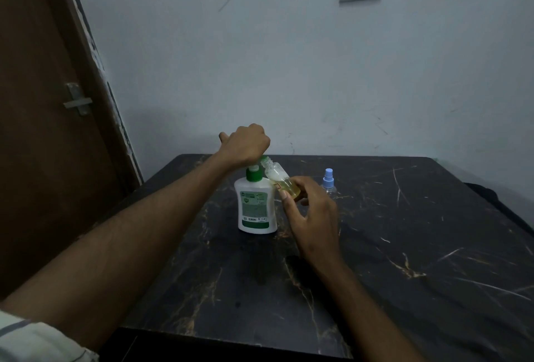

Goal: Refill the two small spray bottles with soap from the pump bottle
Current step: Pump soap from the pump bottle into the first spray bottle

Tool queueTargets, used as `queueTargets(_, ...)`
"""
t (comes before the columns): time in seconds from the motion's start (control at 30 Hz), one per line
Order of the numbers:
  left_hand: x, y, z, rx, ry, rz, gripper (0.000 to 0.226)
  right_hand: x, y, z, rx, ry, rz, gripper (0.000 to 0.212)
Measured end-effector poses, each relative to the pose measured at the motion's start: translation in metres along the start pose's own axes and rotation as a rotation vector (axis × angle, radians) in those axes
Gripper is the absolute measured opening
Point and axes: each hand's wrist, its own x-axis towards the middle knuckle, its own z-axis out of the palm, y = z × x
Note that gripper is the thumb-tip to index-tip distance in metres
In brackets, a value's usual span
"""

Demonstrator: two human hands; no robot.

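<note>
Our left hand (245, 142) presses the pump (255, 171); our right hand (309, 205) holds the bottle (281, 179) tilted, its neck toward the spout.

The pump bottle (256, 208) was white with a green collar and green label. The tilted small bottle (281, 181) was clear, holding yellowish liquid. The far spray bottle (328, 179) wore a pale blue top. The table (404, 246) was black, veined gold-white.

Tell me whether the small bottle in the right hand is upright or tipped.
Tipped. The small bottle leans with its open neck toward the pump bottle's spout, yellowish liquid pooled at its lower end in the right hand.
</note>
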Motion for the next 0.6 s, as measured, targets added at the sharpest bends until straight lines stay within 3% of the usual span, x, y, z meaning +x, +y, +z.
queueTargets(0.17, -0.0028, -0.0027, 0.0014, 0.108, -0.03, 0.031, 0.029, 0.0004, 0.0003, 0.0016, 0.007, 0.001, -0.003, 0.017)
queueTargets(0.6, -0.0076, 0.0037, -0.0037, 0.044, -0.008, 0.023, 0.029, -0.0009, -0.0018, -0.0015, 0.006, 0.005, -0.027, 0.018)
